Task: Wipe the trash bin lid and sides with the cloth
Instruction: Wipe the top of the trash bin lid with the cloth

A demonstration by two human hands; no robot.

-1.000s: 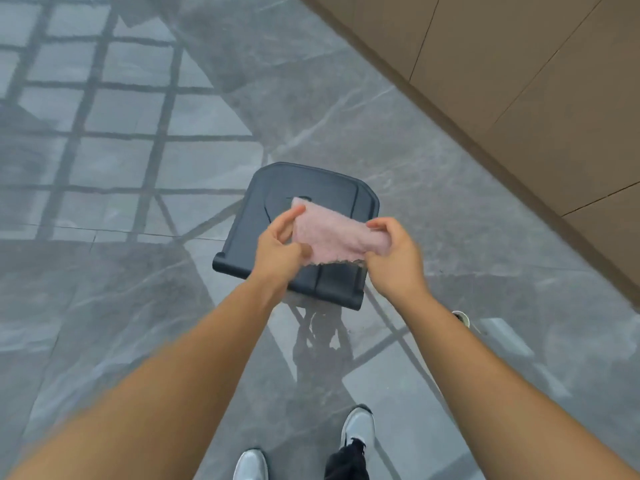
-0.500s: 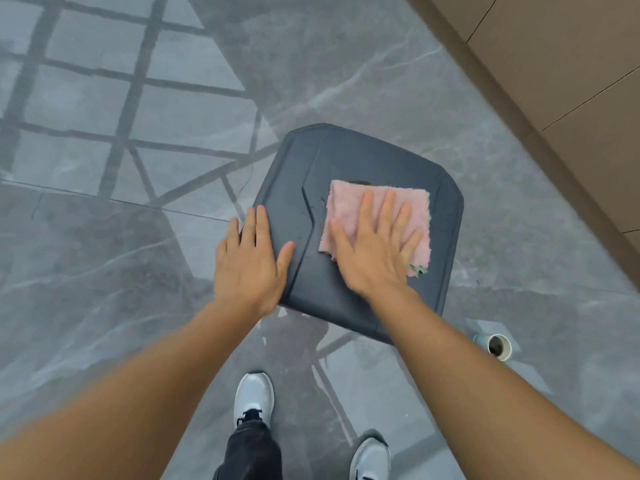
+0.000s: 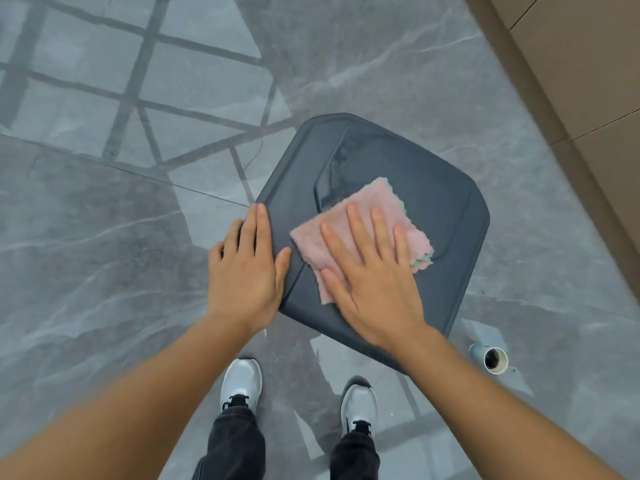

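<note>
The dark grey trash bin lid (image 3: 446, 216) fills the middle of the view, seen from above; the bin's sides are hidden beneath it. A folded pink cloth (image 3: 360, 223) with a green edge lies flat on the lid's near half. My right hand (image 3: 374, 271) presses palm-down on the cloth with fingers spread. My left hand (image 3: 246, 268) rests flat on the lid's left edge, fingers together, thumb on the lid surface.
Glossy grey marble floor (image 3: 104, 237) surrounds the bin. A brown panelled wall (image 3: 588, 64) runs along the right. A small open cylinder (image 3: 493, 358) lies on the floor near the bin's right corner. My two white shoes (image 3: 242, 382) stand just before the bin.
A second ago both hands held the cloth up over the lid. The cloth has since been laid flat under my right hand and slid toward the lid's near left; my left hand braces the edge.
</note>
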